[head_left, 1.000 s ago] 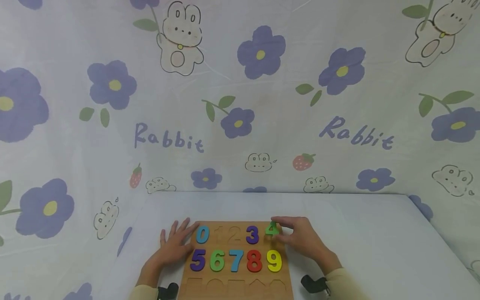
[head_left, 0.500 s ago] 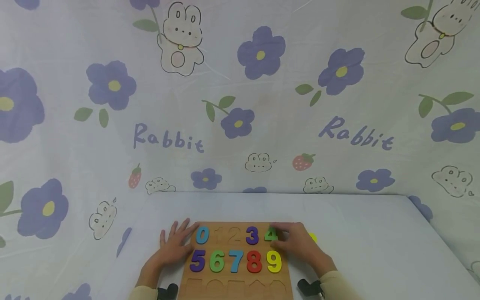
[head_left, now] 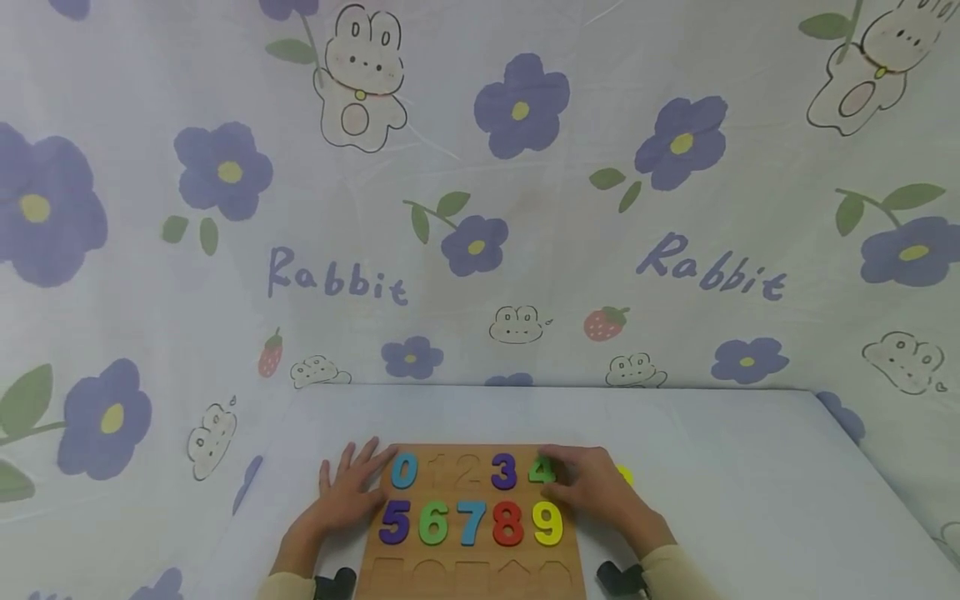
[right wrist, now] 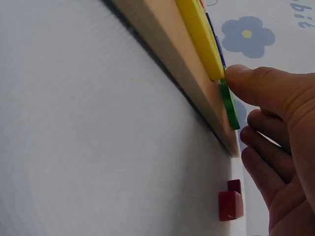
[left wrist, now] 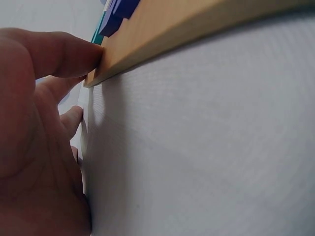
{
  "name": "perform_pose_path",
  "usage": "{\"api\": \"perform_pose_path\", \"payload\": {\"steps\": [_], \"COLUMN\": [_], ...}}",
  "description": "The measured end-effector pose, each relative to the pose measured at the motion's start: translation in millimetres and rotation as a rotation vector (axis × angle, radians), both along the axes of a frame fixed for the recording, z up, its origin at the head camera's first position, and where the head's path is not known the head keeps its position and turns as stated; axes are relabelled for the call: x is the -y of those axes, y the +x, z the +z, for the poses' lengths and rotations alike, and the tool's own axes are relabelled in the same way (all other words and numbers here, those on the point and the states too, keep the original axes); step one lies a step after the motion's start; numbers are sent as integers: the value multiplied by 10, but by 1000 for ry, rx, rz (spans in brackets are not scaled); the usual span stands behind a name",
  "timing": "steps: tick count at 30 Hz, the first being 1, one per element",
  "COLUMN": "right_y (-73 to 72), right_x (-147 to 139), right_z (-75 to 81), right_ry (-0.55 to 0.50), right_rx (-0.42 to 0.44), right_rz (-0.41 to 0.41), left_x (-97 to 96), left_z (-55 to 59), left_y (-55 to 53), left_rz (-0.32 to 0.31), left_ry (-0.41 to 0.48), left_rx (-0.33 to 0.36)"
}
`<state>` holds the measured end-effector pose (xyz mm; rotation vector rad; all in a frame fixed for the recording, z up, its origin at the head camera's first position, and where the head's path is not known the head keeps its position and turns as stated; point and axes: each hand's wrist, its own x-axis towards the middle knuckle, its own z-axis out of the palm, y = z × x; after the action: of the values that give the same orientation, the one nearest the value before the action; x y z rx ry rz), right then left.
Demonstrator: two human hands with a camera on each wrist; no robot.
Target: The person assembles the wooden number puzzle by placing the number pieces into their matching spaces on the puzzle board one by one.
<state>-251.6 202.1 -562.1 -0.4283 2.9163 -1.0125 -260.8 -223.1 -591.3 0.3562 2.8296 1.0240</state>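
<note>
A wooden number puzzle board (head_left: 450,492) lies on the table, with a blue 0, a purple 3 and a row from 5 to 9 standing in it. My right hand (head_left: 603,492) pinches the green number 4 (head_left: 540,470) at the board's top right, thumb below it and index finger above. In the right wrist view the green number 4 (right wrist: 229,105) lies on the board beside the yellow 9 (right wrist: 202,39). My left hand (head_left: 345,496) rests at the board's left edge, fingers spread, its thumb (left wrist: 74,54) touching the edge.
Bare 1 and 2 recesses (head_left: 453,470) lie between 0 and 3, and outlined recesses (head_left: 471,573) run along the near side. Something yellow (head_left: 625,475) is partly hidden behind my right hand. Red blocks (right wrist: 230,205) stand past the board in the right wrist view.
My right hand has come down and slightly left with the green 4, which now lies in the top row. Something yellow has come into sight behind it. My left hand stays put.
</note>
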Motion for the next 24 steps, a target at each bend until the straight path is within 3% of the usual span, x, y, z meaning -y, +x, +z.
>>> {"api": "perform_pose_path", "payload": {"steps": [9,15,24], "right_y": [65,169,264], "right_x": [-208,-399,-762], "right_z": [106,188,266], "right_ry": [-17,4,54], "right_rx": [-22,-52,-66], "right_rz": [15,16,6], "left_x": [-35,-15,-6], "left_z": [115,1,-25], "left_y": [46,-18,-19], "left_rz": [17,25,18], "left_ry": [-3,-44,-32], "left_rx": [18,38,1]}}
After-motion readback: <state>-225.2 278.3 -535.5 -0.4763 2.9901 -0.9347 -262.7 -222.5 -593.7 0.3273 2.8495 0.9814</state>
